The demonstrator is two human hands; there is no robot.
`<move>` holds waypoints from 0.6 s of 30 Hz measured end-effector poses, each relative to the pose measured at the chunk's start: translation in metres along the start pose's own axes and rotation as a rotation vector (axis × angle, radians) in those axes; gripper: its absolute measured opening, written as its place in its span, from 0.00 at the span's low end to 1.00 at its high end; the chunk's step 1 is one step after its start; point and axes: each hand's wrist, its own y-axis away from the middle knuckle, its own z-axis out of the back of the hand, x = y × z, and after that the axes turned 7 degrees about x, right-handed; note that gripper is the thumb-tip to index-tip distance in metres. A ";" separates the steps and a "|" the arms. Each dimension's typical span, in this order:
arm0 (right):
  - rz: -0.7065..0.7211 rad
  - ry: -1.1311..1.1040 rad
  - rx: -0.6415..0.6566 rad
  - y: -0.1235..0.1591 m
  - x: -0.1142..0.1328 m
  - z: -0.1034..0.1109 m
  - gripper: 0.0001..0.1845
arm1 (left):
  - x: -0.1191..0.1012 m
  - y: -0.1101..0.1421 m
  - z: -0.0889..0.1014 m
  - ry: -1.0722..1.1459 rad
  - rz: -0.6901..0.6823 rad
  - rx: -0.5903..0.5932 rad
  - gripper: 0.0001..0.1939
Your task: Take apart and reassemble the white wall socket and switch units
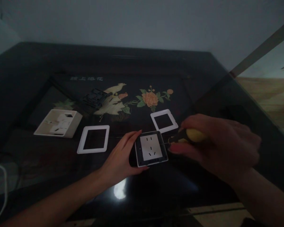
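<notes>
My left hand (125, 154) grips a wall socket (151, 147) by its left side, fingers at the top edge and thumb at the bottom. The socket has a white face with slots and a dark surround. In my right hand (217, 142) is a screwdriver (195, 135) with a yellow and black handle. Its thin shaft points left to the socket's right edge; whether the tip sits in a screw is too small to tell. A white frame cover (157, 125) lies just behind the socket, and a second white frame (80, 142) lies to the left.
An open white socket box (73, 126) stands at the left of the dark glossy table (180, 192). Behind it lies a black plastic part (94, 97). A bird and flower picture (150, 98) decorates the tabletop. A white cable (6, 186) hangs at the left edge.
</notes>
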 end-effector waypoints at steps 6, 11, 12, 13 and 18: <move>0.011 0.066 -0.066 -0.017 0.008 0.003 0.16 | 0.000 -0.001 0.000 -0.023 0.008 -0.026 0.53; -0.085 -0.148 0.063 -0.012 0.007 0.012 0.10 | 0.000 -0.001 0.000 -0.015 0.026 -0.006 0.53; -0.085 -0.205 0.107 -0.012 0.006 0.015 0.11 | 0.000 -0.001 0.001 -0.016 0.033 0.002 0.53; -0.067 -0.261 0.158 -0.011 0.005 0.019 0.12 | 0.000 -0.001 0.001 -0.017 0.035 0.006 0.53; 0.123 -0.399 0.404 -0.011 0.001 0.027 0.20 | 0.003 0.001 -0.001 -0.045 -0.001 -0.020 0.53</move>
